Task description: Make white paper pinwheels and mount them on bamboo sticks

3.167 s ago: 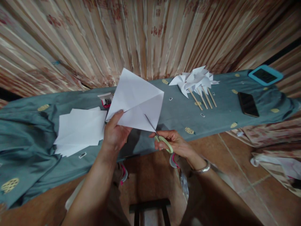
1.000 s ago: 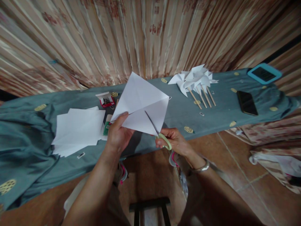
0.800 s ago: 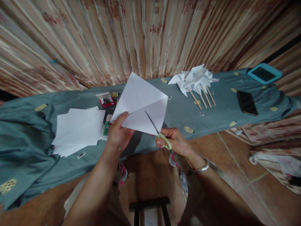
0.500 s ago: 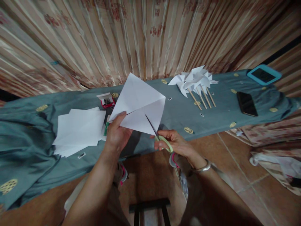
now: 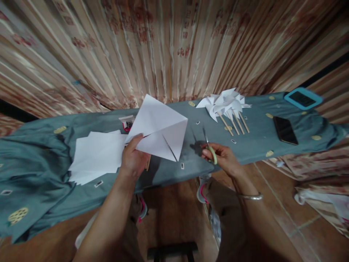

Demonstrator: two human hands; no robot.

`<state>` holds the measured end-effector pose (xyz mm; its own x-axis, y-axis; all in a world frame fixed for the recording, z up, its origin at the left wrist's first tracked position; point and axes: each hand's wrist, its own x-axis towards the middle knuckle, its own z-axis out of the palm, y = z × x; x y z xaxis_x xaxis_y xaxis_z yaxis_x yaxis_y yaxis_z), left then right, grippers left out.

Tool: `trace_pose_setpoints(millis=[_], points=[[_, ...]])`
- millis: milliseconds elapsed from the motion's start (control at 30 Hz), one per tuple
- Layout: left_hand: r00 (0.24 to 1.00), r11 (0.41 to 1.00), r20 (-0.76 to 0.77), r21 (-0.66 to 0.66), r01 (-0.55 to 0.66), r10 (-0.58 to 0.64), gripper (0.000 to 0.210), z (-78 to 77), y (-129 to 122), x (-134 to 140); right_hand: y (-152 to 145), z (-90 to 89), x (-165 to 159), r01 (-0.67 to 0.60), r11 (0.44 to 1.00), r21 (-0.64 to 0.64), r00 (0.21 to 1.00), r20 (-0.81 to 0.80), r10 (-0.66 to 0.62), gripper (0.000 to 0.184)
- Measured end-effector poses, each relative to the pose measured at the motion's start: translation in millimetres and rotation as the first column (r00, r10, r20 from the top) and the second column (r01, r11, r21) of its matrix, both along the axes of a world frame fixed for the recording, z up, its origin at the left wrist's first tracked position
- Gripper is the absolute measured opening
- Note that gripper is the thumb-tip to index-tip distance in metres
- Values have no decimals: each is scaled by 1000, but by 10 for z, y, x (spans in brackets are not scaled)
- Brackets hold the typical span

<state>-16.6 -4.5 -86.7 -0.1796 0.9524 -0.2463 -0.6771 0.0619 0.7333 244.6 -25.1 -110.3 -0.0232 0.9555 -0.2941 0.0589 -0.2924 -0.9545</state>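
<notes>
Two hands in action above the tabletop (image 5: 253,145)! Over on the left, left hand (image 5: 133,160) pinching a white sheet (image 5: 160,123) near its left corner, thumb flat across the top, other fingers tucked underneath. Sheet held up over the blue-green cloth, creased across the middle, one slit running in from the near right corner, another right by the thumb. Across to the right hand (image 5: 219,154): fingers curled round the pale green handles of the scissors (image 5: 213,154), blades pointing away towards the curtain (image 5: 174,54), well clear of the paper. Cannot tell whether those blades are parted. Silvery bangle (image 5: 251,197) round the right wrist.

Out along the tabletop, left side first: loose stack of white paper (image 5: 96,156), edges fanned, just beside the left hand. Behind the held sheet, partly covered, a small red box (image 5: 127,124) with its flap up. Poking out below the left hand, a bit of wood (image 5: 148,162). Beyond the scissors, a cluster of white pinwheels (image 5: 226,102), overlapping, wooden sticks (image 5: 225,124) angled back towards the near edge. Farther right, a dark phone (image 5: 285,130) lying flat, and past it a blue-framed screen (image 5: 303,98).
</notes>
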Motion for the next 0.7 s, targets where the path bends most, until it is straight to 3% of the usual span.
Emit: trace_pose_setpoints(millis=[100, 233, 367, 700], points=[[997, 995, -7, -69, 73, -73, 21, -88, -26, 55, 81, 26, 11, 173, 974, 144, 985, -45, -168, 46], [975, 973, -105, -146, 179, -195, 12, -296, -93, 132, 142, 54, 41, 206, 951, 230, 978, -75, -193, 42], [964, 960, -125, -185, 211, -236, 4, -435, -156, 216, 157, 66, 76, 122, 965, 234, 990, -95, -102, 41], [942, 930, -97, -220, 293, -320, 9, -445, -190, 386, 99, 108, -50, -90, 995, 52, 987, -131, 97, 44]])
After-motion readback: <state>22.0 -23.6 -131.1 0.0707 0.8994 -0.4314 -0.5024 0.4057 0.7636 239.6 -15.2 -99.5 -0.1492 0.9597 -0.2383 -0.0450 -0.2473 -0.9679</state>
